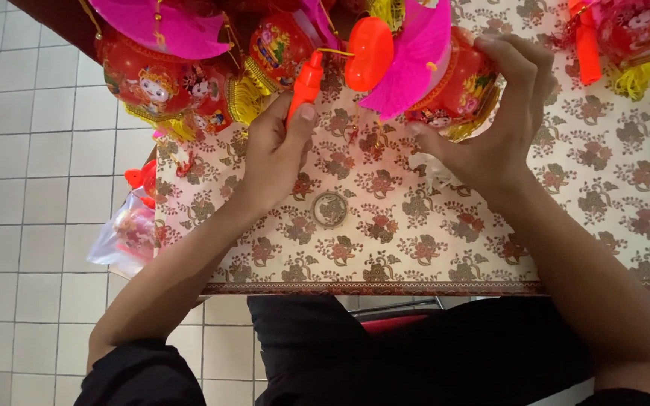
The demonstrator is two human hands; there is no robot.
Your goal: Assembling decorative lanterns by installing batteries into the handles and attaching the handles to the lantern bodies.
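My left hand [276, 154] grips an orange plastic handle stick [306, 79] near its lower end. A thin yellow string runs from the stick's top to an orange disc [369, 53]. My right hand [494, 113] wraps around a red toy lantern [460, 83] with a pink fan-shaped top [415, 56] and gold fringe. Both hands hover over a table covered in a cream cloth with a floral print [430, 233].
Several more red lanterns with pink tops [167, 71] crowd the table's far left. Another lantern with an orange handle [626, 37] lies far right. A round clear tape roll [330, 209] rests on the cloth. A clear plastic bag [126, 233] hangs off the left edge above white floor tiles.
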